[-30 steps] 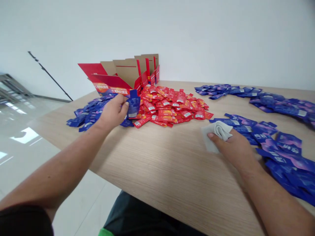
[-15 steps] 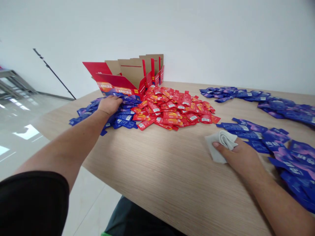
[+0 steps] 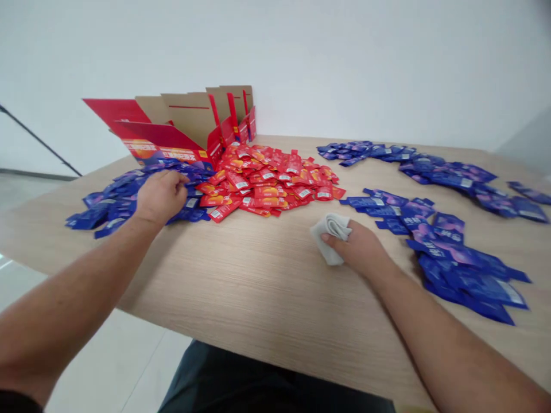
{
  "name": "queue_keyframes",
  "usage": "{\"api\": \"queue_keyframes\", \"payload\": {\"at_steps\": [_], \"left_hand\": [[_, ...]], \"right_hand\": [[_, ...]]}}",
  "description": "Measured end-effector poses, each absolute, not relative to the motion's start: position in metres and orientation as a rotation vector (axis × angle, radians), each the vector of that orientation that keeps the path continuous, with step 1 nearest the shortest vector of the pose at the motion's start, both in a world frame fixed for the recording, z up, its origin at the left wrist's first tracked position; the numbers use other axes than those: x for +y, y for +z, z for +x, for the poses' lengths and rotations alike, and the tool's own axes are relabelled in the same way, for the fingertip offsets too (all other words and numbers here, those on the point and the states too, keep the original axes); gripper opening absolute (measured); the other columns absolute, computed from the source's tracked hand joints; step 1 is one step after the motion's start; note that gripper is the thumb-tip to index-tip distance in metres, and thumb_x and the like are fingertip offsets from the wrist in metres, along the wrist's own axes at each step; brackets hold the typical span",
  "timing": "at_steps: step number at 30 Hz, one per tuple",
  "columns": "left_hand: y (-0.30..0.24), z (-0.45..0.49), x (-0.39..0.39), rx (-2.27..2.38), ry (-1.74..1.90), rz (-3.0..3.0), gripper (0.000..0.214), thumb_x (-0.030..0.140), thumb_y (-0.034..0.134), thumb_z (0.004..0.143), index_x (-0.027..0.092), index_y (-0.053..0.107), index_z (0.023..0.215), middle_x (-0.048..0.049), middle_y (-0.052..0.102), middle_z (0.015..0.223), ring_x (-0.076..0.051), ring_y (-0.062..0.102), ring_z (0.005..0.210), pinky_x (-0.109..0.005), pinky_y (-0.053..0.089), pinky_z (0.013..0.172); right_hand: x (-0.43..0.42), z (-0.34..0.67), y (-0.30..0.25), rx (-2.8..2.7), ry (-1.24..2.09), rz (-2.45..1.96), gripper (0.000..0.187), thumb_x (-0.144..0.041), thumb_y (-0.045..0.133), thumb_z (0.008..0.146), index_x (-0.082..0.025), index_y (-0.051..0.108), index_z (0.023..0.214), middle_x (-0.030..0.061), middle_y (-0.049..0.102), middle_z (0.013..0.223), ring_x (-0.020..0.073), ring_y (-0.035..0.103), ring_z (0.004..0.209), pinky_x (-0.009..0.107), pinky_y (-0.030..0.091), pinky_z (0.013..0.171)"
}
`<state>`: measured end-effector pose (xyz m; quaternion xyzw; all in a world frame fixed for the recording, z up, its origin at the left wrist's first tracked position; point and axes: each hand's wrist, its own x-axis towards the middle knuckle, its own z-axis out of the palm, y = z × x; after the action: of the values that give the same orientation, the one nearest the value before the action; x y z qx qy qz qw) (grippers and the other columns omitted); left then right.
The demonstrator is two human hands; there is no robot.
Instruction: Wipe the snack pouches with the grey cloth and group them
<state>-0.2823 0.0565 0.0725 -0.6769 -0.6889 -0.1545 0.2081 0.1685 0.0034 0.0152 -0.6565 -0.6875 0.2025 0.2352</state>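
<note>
My left hand (image 3: 161, 196) rests on a heap of blue sachets (image 3: 116, 198) at the left of the wooden table (image 3: 267, 287), its fingers curled down onto the packets. Whether it grips one is hidden. My right hand (image 3: 359, 249) is closed on a folded white cloth (image 3: 329, 232) that lies on the bare wood in the middle. A pile of red sachets (image 3: 271, 180) sits between the two hands, further back.
An opened red and brown cardboard box (image 3: 181, 123) stands at the back left by the wall. More blue sachets (image 3: 447, 252) spread beside my right arm, and a long band of blue packets (image 3: 430, 166) runs along the far right.
My left hand held a blue sachet up a second ago; it has come down onto the blue heap. The right hand stays on the cloth. The view has swung right.
</note>
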Motion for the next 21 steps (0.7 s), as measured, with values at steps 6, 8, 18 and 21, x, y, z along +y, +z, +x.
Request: {"api": "queue_keyframes", "payload": {"at_steps": [6,8,18,21], "left_hand": [[0.063,-0.175,0.048,-1.786,-0.651,-2.268,0.034,0.029,0.044,0.091,0.016,0.069,0.109,-0.0086,0.073,0.111,-0.022,0.066,0.103,-0.033,0.050,0.095],[0.064,-0.135,0.048,-1.682,-0.714,-2.444,0.032,0.030,0.044,0.091,0.018,0.069,0.108,-0.0081,0.074,0.110,-0.022,0.067,0.100,-0.033,0.052,0.092],[0.055,0.038,0.109,-1.157,-0.227,-2.872,0.034,0.023,0.044,0.090,0.019,0.067,0.115,-0.0082,0.073,0.118,-0.023,0.067,0.110,-0.033,0.052,0.094],[0.047,0.070,0.135,-1.048,-0.106,-2.869,0.037,0.028,0.047,0.091,0.019,0.065,0.122,-0.0095,0.071,0.121,-0.024,0.065,0.114,-0.033,0.050,0.097]], "right_hand": [[-0.002,0.160,0.020,-2.094,0.640,-1.708,0.033,-0.048,0.068,0.083,-0.021,0.070,0.101,0.0071,0.077,0.099,0.0217,0.069,0.087,0.029,0.045,0.071],[-0.003,0.160,0.020,-2.136,0.640,-1.653,0.034,-0.049,0.068,0.083,-0.021,0.070,0.101,0.0076,0.077,0.100,0.0219,0.069,0.089,0.029,0.045,0.072],[-0.001,0.159,0.019,-2.245,0.552,-1.639,0.041,-0.053,0.063,0.086,-0.016,0.068,0.103,0.0159,0.074,0.106,0.0281,0.069,0.095,0.033,0.045,0.074],[-0.001,0.159,0.019,-2.236,0.581,-1.619,0.043,-0.054,0.062,0.085,-0.016,0.068,0.107,0.0154,0.074,0.107,0.0284,0.069,0.094,0.034,0.045,0.074]]}}
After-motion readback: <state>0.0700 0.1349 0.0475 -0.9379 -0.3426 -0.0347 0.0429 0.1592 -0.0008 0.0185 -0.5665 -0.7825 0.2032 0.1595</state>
